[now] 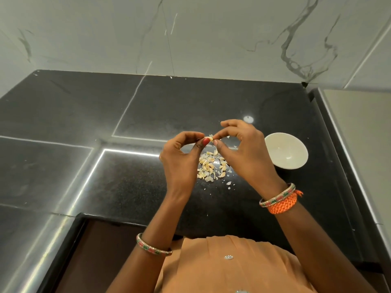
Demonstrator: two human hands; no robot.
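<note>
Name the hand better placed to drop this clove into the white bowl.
Right, probably: the right hand pinches the clove and is beside the bowl; the left hand is farther.

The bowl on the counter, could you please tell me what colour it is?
The bowl is plain white, seen best in the head view.
</note>
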